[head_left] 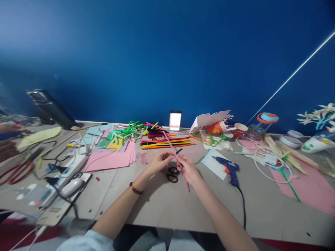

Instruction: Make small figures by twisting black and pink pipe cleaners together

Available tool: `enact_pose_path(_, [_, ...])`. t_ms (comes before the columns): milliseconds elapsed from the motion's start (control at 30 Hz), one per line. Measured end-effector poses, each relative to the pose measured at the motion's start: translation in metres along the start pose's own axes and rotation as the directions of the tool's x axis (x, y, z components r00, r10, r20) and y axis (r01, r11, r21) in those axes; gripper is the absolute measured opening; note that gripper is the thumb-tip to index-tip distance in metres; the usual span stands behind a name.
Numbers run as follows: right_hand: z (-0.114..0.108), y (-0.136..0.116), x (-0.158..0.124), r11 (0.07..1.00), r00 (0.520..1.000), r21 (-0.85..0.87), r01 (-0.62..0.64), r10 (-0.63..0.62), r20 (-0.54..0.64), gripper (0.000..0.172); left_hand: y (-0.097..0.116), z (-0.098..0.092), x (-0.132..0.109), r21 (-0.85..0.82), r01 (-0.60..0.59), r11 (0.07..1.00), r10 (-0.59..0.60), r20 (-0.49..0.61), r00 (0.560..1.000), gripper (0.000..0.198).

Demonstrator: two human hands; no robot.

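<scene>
Pink pipe cleaners (170,144) cross each other between my two hands over the middle of the table. My left hand (161,162) pinches them near the crossing from the left. From the right, my right hand (187,168) grips them, with one pink end sticking out below its fingers. Black-handled scissors (172,175) lie on the table just under the hands, partly covered by them. Beyond the hands lies a row of orange, yellow and dark red pipe cleaners (164,143).
A blue glue gun (231,169) rests on light blue paper (213,161) at right, its cord trailing frontward. Pink sheets (111,159), a power strip (64,174) and red-handled scissors (19,170) are at left. A phone (175,121) stands against the wall. Another person's hands (9,139) show far left.
</scene>
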State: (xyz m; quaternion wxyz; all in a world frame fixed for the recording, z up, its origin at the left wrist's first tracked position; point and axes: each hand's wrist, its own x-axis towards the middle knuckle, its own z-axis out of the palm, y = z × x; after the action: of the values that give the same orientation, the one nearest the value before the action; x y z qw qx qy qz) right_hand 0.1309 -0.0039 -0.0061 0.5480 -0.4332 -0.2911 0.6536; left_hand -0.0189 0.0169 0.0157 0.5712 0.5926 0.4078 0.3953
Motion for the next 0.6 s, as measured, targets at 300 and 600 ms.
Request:
enact_pose_path(300, [0.002,0.001,-0.005,0.992,0.995,-0.128,0.007,0.005,0.096,0.028,0.005,0.009,-0.005,-0.262,0.142,0.954,-0.152,-0.016,0.988,0.037])
enact_pose_path(600, [0.003,-0.001,-0.004,0.976,0.999,-0.215,0.023,-0.015,0.037,0.03,0.003,0.016,-0.005,-0.272,0.07,0.96,-0.123,-0.181,0.976,0.04])
